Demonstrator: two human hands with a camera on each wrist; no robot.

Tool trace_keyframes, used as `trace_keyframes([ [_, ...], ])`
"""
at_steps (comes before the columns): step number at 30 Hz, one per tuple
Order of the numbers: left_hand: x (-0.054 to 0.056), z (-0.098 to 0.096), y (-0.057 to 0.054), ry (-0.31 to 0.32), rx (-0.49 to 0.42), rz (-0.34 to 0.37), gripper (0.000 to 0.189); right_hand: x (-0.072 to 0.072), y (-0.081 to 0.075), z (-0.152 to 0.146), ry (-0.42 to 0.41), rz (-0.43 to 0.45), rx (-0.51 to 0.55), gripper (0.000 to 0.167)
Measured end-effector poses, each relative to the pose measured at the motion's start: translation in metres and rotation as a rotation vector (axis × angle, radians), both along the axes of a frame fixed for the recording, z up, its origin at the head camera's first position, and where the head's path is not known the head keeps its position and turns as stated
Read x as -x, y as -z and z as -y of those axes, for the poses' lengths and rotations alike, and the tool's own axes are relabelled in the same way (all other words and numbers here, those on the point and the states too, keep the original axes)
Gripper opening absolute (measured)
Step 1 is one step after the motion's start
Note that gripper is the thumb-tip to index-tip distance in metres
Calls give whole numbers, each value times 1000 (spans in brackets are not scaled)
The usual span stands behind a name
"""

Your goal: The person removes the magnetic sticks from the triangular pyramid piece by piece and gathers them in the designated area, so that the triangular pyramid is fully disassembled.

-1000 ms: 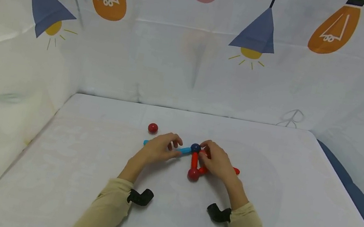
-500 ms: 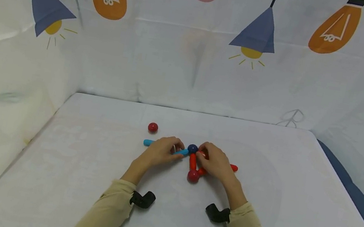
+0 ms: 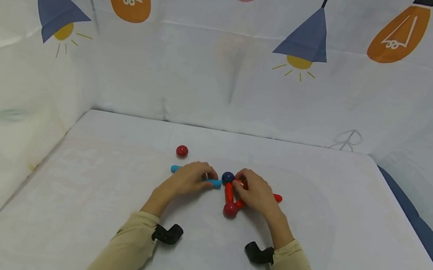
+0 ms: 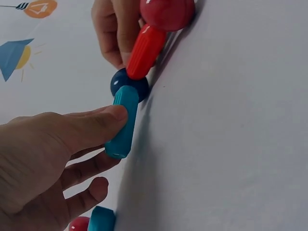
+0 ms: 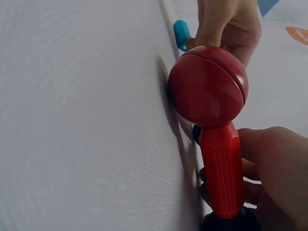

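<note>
One light blue rod (image 4: 123, 134) governs this position; we find it in the left hand (image 3: 192, 176), pinched with the thumb on its near side. Its long axis runs roughly left to right across the bench (image 3: 110, 212), its exposed end pointing toward the dark blue ball (image 3: 228, 177). From that end, the ball lies just to the right and slightly farther from the person; we cannot tell whether the two touch.

The ball forms the left corner of a frame (image 5: 222, 173), from which a red rod (image 3: 229, 193) leads toward the person to a red ball (image 3: 230, 210). We see the right hand (image 3: 256, 191) beside that corner, fingers bent closely about the frame; the exact contact is hidden. Both hands are near the ball, the left supplying the rod.

Beyond the left hand we note a spare blue rod (image 3: 174, 169), partly covered, and a loose ball (image 3: 182, 151), red, farther back. Another rod end (image 3: 278, 197), also red, shows right of the right hand.
</note>
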State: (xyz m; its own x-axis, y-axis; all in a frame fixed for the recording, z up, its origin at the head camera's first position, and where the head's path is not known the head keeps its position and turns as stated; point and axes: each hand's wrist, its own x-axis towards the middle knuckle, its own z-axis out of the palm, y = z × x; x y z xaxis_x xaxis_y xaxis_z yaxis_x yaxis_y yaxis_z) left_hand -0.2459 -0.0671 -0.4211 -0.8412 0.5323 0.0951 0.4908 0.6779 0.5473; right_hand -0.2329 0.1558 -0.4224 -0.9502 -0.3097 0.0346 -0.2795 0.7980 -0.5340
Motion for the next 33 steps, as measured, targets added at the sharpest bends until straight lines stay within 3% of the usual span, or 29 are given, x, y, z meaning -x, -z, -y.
trace_keyframes([
  [7, 0, 15, -11, -68, -28, 96, 18, -1, -2, 1, 5, 10, -1, 24],
  [11, -1, 28, -15, -76, -15, 131, 19, 0, -1, 1, 6, 12, -11, 24],
  [18, 2, 47, -19, -62, -14, 125, 19, -1, 0, 0, -1, 15, -4, 23],
  [27, -1, 67, -21, -80, -50, 170, 20, -1, 1, -2, -6, 23, -7, 24],
  [33, -3, 78, -24, -63, -67, 134, 19, 0, 1, -2, -17, 30, -2, 23],
])
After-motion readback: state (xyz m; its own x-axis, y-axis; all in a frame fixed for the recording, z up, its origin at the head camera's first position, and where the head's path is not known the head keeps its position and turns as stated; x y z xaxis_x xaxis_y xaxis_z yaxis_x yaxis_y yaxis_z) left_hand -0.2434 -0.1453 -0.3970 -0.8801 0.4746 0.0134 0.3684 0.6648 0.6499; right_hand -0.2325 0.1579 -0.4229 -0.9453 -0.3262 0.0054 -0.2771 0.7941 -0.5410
